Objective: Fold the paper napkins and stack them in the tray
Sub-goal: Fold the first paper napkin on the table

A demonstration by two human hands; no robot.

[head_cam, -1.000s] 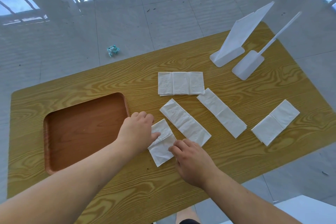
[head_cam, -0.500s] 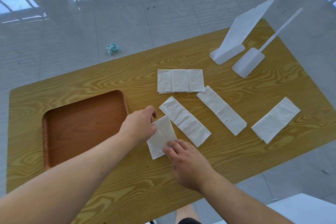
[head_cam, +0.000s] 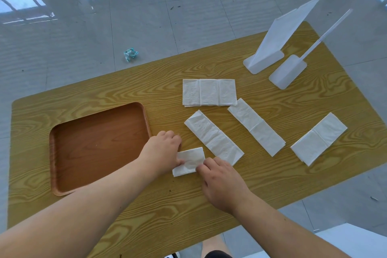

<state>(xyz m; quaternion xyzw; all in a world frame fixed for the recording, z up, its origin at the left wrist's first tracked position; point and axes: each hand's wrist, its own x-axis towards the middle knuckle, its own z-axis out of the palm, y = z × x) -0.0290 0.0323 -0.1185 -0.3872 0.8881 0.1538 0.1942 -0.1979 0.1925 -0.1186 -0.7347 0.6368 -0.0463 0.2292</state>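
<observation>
Folded napkin (head_cam: 190, 161) has swung, now lying left-right.

Bright, even daylight fills the scene. The glossy floor (head_cam: 146, 16) beyond the table's far edge mirrors window frames in pale blue glare. Shadows on the table (head_cam: 293, 184) are soft and faint, barely edging the napkins (head_cam: 209, 92). Focus is sharp across the middle. Wide-angle bending curves the table's edges and stretches both forearms toward the bottom corners.
</observation>
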